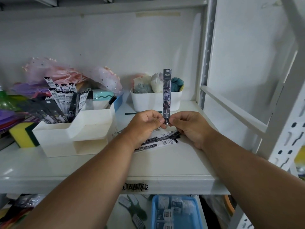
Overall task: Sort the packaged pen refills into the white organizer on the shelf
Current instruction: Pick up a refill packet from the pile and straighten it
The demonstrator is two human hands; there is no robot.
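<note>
Head view: at frame centre a refill (167, 95) is held upright, pinched at its base by both the left hand (145, 123) and right hand (189, 128); more refills (158, 140) apparently lie beneath; organizer (74, 131) sits left.

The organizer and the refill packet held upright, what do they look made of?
Organizer: looks like moulded plastic, matte off-white, with smooth rounded corners and thin walls. Packet: seems to be a thin glossy plastic sleeve with printed artwork, with a punched hang hole at the top; both the left hand and right hand pinch its lower end.
</note>
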